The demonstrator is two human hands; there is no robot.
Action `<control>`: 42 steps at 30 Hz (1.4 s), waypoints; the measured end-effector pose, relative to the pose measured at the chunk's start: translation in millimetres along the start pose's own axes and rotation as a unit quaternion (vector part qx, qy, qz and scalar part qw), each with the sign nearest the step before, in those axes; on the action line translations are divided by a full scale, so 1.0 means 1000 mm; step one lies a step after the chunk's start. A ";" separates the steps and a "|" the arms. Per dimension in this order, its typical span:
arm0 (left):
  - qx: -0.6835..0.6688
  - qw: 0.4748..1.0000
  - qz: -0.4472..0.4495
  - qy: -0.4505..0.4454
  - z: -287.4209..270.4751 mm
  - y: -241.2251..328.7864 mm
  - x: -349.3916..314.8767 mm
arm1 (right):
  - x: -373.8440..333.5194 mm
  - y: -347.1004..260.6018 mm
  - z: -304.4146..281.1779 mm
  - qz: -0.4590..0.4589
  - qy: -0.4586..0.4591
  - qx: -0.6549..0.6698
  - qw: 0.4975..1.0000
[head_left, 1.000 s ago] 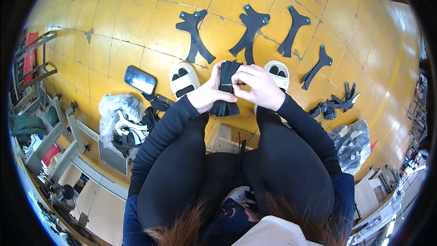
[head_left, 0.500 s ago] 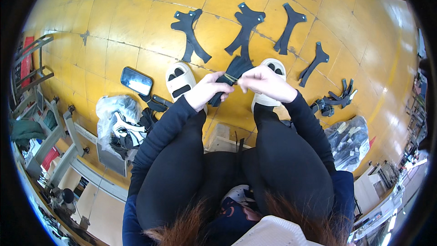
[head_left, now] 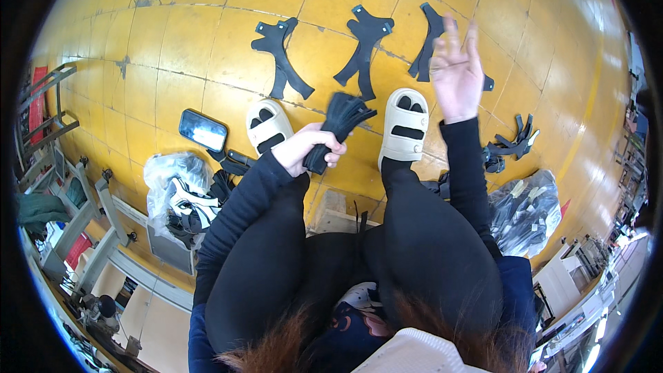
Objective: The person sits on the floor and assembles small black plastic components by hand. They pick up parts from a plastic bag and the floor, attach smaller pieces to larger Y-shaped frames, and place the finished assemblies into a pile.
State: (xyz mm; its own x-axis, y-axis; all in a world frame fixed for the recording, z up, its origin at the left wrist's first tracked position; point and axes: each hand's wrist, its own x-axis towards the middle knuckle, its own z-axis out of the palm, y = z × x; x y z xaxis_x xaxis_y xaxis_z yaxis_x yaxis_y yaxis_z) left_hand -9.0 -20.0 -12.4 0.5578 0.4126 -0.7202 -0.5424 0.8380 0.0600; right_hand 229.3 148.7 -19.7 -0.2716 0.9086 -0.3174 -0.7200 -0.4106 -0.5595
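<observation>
My left hand (head_left: 304, 148) keeps its grip clamped on the stack of black cut pieces (head_left: 338, 124) above my knees; my right hand (head_left: 457, 72) has let go, fingers spread, now reaching over the black pieces on the floor (head_left: 362, 45)

Three flat black cutouts (head_left: 282, 55), two sandals (head_left: 268, 126).
</observation>
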 end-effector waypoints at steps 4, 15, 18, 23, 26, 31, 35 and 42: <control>-0.064 0.984 0.163 -0.020 -0.005 0.000 -0.006 | 0.001 -0.023 0.004 -0.108 0.025 -0.301 0.947; 0.172 0.943 0.277 0.062 0.020 0.003 -0.006 | -0.056 0.057 0.070 0.174 -0.159 -0.417 0.878; 0.142 0.950 0.274 0.043 0.019 0.000 -0.006 | -0.056 0.059 0.072 0.199 -0.160 -0.371 0.893; 0.012 0.963 0.268 -0.008 0.018 0.000 -0.008 | -0.056 0.060 0.071 0.225 -0.153 -0.263 0.925; -0.010 0.961 0.276 -0.019 0.019 0.002 -0.010 | -0.057 0.062 0.069 0.214 -0.135 -0.260 0.932; 0.023 0.954 0.298 0.008 0.018 0.001 -0.010 | -0.062 0.065 0.071 0.176 -0.154 -0.305 0.923; 0.034 0.951 0.307 0.019 0.014 -0.001 -0.007 | -0.062 0.066 0.072 0.180 -0.149 -0.316 0.920; -0.036 0.960 0.276 0.001 0.011 0.000 -0.007 | -0.061 0.065 0.072 0.196 -0.145 -0.268 0.932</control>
State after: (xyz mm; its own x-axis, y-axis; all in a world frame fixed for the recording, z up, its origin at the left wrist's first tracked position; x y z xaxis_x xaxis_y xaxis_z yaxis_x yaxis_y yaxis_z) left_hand -5.7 -19.3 -0.1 0.1718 0.7864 -0.5934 -0.7972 0.4648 0.3853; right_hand 152.8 72.3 18.1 -0.6630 0.6319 -0.4015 -0.1273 -0.6236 -0.7713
